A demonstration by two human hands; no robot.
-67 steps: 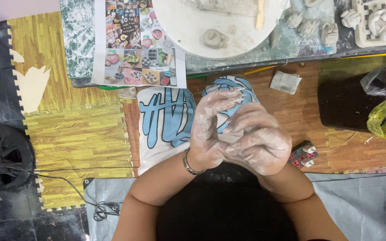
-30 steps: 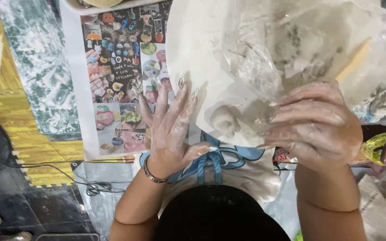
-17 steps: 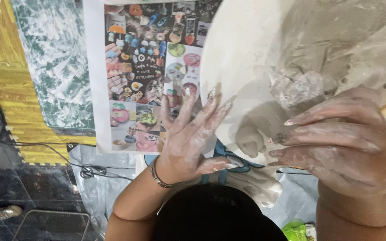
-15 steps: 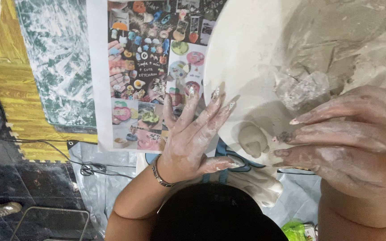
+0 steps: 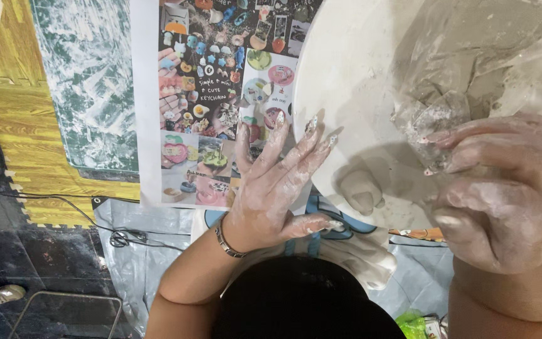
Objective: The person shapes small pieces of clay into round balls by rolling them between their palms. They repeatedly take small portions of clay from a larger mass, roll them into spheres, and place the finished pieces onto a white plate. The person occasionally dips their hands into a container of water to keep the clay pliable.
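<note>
My left hand (image 5: 270, 188), coated in pale clay and wearing a thin bracelet, lies flat with fingers spread on a printed picture sheet (image 5: 208, 94). Its fingertips reach the edge of a round white board (image 5: 352, 81). A small clay lump (image 5: 359, 191) sits on the board's near edge, just right of that hand. My right hand (image 5: 503, 188), also clay-smeared, curls at the board's right side, its fingertips pinching crumpled clear plastic wrap (image 5: 437, 116) that covers grey clay (image 5: 490, 44).
A green and white mottled mat (image 5: 86, 88) lies left of the sheet. Yellow foam floor tiles (image 5: 39, 169) and a black cable (image 5: 120, 237) are at lower left. Grey plastic sheeting (image 5: 145, 263) covers my lap area, and something bright green (image 5: 412, 323) shows at the bottom.
My hands, first pressed together over my lap, have parted. The left now lies spread on the picture sheet; the right has closed its fingertips on the plastic wrap. The view has drawn closer.
</note>
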